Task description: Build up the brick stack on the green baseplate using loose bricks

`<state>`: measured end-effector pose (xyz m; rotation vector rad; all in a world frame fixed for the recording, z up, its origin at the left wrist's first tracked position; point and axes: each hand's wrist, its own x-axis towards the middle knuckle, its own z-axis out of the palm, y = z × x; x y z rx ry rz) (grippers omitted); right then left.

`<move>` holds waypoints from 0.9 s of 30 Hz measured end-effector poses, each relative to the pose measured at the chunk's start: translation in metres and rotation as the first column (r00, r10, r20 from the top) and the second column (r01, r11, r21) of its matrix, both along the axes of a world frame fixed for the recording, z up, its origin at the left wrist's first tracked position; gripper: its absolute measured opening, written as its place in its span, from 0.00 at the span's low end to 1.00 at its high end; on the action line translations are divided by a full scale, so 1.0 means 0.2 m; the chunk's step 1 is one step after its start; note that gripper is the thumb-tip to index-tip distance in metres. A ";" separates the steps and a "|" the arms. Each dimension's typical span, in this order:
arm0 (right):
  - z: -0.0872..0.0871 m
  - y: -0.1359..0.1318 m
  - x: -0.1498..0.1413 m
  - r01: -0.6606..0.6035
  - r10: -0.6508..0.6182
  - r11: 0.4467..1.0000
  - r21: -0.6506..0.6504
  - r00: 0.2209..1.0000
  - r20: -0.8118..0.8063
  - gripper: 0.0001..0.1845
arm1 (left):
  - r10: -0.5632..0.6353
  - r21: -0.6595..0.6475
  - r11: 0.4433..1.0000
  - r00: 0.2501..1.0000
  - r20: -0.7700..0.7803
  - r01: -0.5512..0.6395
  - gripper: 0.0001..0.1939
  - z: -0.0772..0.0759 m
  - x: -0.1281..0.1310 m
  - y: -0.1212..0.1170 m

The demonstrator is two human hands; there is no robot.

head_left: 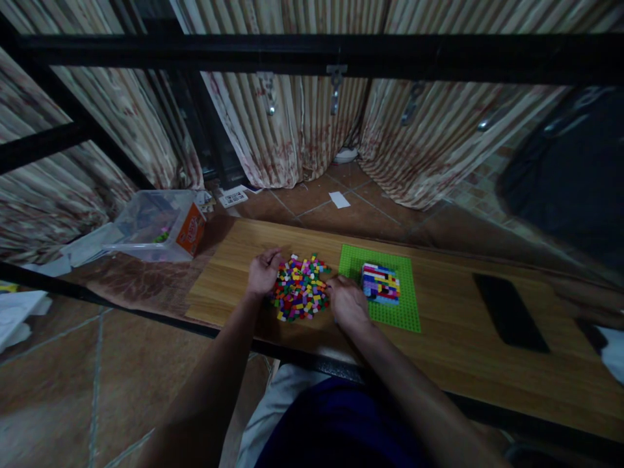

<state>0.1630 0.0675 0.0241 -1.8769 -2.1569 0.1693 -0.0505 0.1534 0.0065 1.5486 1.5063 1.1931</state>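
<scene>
"Where are the loose bricks (302, 296)?"

"In a many-coloured heap on the wooden bench (453, 344), between the left hand (262, 274) and the right hand (348, 304)."

"What are the fingers doing?"

"The left ones (273, 255) are bent and drawn in narrow at the heap's far left edge. The right ones (333, 283) are curled at its right edge. I can't tell whether either hand grips a brick."

"Does anything stand between the heap and the brick build (381, 286)?"

"The right hand does, partly. It covers the near left corner of the green baseplate (410, 315), and the build sits on that plate, just beside the hand."

"And farther along the bench?"

"A flat black object (509, 312) lies to the right, well apart from the plate."

"What about off the bench?"

"To the left is a clear plastic bin (141, 218) with an orange label (191, 229) and a few coloured bits inside. White sheets (90, 246) lie beside it. Beyond the bench, a printed card (233, 197) and a blank white card (340, 199) are on the tiled floor (287, 201)."

"Anything across the view?"

"A dark bar (302, 53) runs in front of the striped curtains (312, 123), above the bench in the view and away from both hands."
</scene>
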 end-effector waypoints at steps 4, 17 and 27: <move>0.01 -0.01 -0.01 0.029 -0.030 0.999 -0.026 0.999 -0.021 0.13 | -0.001 -0.001 1.000 1.000 0.001 0.001 0.14 0.01 0.00 0.00; 0.06 -0.30 0.15 0.101 -0.047 0.994 0.048 0.766 -0.641 0.11 | -0.003 -0.004 1.000 1.000 0.011 0.003 0.15 0.01 0.00 0.00; 0.00 -0.33 0.41 0.330 -0.177 0.942 0.067 0.655 -0.735 0.13 | 0.002 0.002 1.000 1.000 -0.029 -0.002 0.15 0.02 0.00 0.00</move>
